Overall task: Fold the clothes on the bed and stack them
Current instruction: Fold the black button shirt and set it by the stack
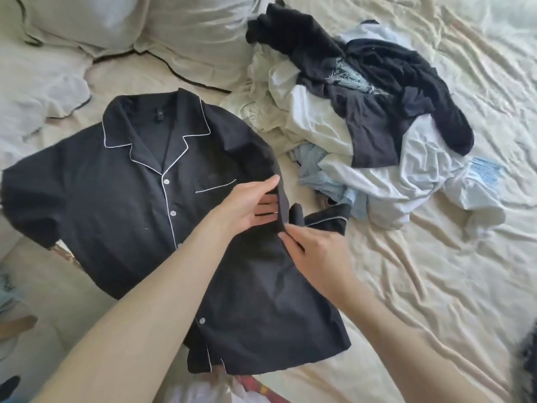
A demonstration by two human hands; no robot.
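A black button-up shirt [139, 205] with white piping lies face up on the cream bed sheet [436, 286], collar toward the pillows. My left hand [247, 203] holds the shirt's right side edge, fingers reaching under the fabric fold. My right hand [313, 251] pinches the same edge just below, thumb and fingers on the cloth. The shirt's right sleeve [325, 218] sticks out past the hands. A heap of unfolded clothes [363, 126], black, white and pale blue, lies to the right of the shirt.
Pillows [116, 21] in cream cases with dark piping lie at the head of the bed. The bed's near edge runs along the bottom left, with coloured items [255, 388] on the floor below. A dark object [527, 365] shows at the right edge.
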